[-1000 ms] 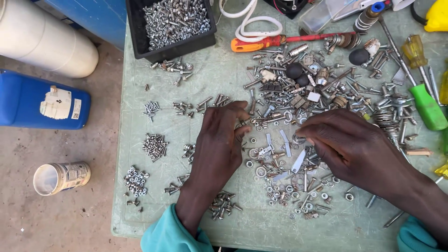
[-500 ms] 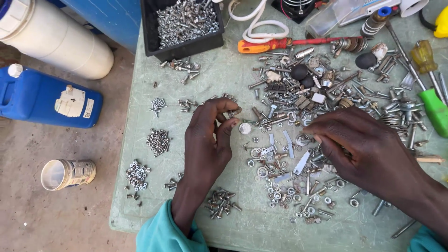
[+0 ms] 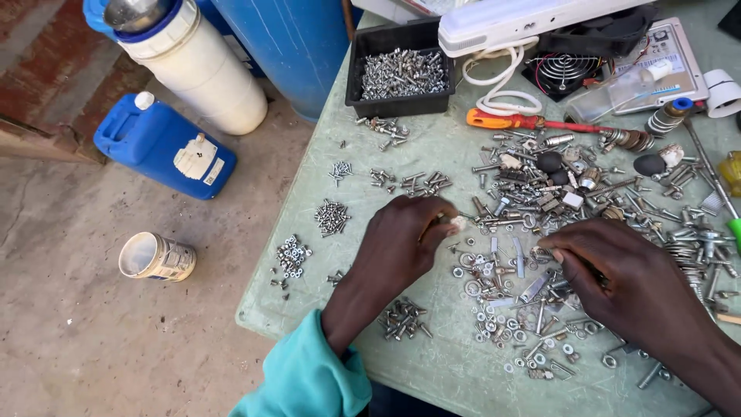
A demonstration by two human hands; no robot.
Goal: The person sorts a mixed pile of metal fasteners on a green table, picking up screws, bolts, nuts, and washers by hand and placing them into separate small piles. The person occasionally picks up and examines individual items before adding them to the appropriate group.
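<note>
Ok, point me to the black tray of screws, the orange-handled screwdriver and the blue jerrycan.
black tray (image 3: 356, 71), head view, on its left wall.
orange-handled screwdriver (image 3: 498, 120), head view, on the orange handle.
blue jerrycan (image 3: 147, 143), head view, on the middle of its blue side.

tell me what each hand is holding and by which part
The left hand pinches a small pale piece at its fingertips; the right hand rests on the loose hardware, grip unclear.
</note>
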